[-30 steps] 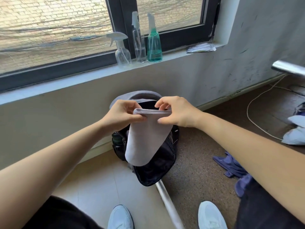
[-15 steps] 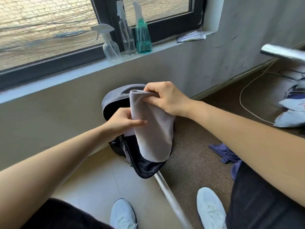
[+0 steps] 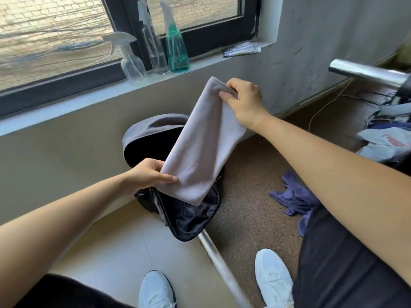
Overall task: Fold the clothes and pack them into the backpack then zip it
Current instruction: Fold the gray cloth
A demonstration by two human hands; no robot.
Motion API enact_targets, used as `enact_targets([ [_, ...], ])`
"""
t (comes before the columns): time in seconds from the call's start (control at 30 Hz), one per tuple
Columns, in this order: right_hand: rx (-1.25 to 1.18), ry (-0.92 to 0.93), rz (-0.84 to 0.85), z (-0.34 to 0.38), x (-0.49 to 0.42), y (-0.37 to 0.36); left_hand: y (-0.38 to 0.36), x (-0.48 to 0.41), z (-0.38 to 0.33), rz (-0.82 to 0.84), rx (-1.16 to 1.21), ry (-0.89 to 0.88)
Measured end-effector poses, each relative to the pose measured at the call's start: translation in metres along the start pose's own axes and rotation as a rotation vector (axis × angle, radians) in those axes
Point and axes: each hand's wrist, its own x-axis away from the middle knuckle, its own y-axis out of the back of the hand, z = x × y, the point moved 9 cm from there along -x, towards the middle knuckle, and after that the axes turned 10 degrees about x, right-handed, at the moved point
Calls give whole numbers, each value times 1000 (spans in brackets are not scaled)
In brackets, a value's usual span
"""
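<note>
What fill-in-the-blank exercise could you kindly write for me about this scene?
1. The right hand pinches the grey cloth at its ____ end, the left hand near its lower end.
2. The cloth is held slanting above the open ____ on the floor.
3. On the windowsill stand ____ spray bottles.

Missing words: upper; backpack; three.

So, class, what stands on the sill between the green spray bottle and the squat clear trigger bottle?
A tall, slim clear spray bottle, in the head view.
</note>
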Motion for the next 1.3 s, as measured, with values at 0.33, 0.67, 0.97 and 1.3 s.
enact_targets([
  [0.33,-11,-450,41,-65,19,-23,59,4,-6,-209,337,74],
  [0.67,-183,-669,310,-78,59,-90,91,14,-6,-486,270,83],
  [0.97,-344,-530,385,-22,63,-94,81,18,-13,-437,268,40],
  [1.3,-497,-366,529,47,84,-108,16,27,-52,-194,421,9],
])
